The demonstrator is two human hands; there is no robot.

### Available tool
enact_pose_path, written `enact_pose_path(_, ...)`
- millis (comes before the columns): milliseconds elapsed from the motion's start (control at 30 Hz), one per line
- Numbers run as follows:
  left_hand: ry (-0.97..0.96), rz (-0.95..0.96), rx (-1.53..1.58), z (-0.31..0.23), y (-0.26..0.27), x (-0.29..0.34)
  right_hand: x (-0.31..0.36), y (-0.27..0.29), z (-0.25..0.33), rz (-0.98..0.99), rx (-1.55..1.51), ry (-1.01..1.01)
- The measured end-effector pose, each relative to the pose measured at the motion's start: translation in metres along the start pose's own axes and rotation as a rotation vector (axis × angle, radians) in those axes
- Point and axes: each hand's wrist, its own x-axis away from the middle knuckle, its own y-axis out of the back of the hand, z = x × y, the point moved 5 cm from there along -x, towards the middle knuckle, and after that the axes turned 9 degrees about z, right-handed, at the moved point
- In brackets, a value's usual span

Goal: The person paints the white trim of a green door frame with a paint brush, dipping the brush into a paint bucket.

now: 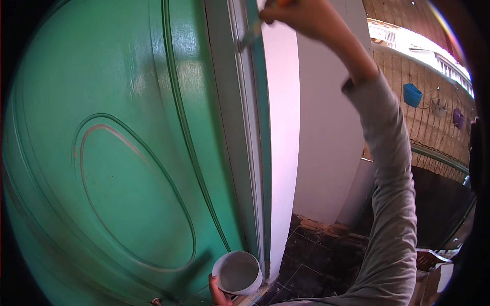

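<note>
My right hand [301, 18] is raised at the top, its fingers closed round a paintbrush [251, 35] with a bit of orange showing at the grip. The brush's tip is at the grey-painted door frame [246, 92], close enough that I cannot tell whether it touches. Low down, my left hand [219, 292] grips a round white tub [238, 273] by its side. Pale greyish paint or liquid shows inside it. Most of the left hand is cut off by the lower edge. Left of the frame stands a glossy green door [130, 194] with an oval moulding.
A teal strip [264, 127] and a white wall edge [283, 127] lie right of the frame. Dark floor tiles [311, 265] are below. Farther right, small pots, one blue [412, 95], hang on a fence, and a cardboard box [431, 283] stands at the lower right.
</note>
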Motion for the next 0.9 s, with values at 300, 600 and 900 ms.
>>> enact_pose_path(300, -0.030, 0.058, 0.016, 0.002, -0.010, 0.001, -0.053, 0.042, 0.002, -0.397, 0.040, 0.307)
enact_pose_path(600, 0.022, 0.026, -0.013, -0.008, -0.027, 0.007, 0.048, -0.049, 0.003, 0.110, 0.116, 0.485)
enact_pose_path(900, 0.037, 0.062, 0.031, 0.002, -0.023, 0.002, -0.051, 0.037, 0.004, -0.416, 0.085, 0.362)
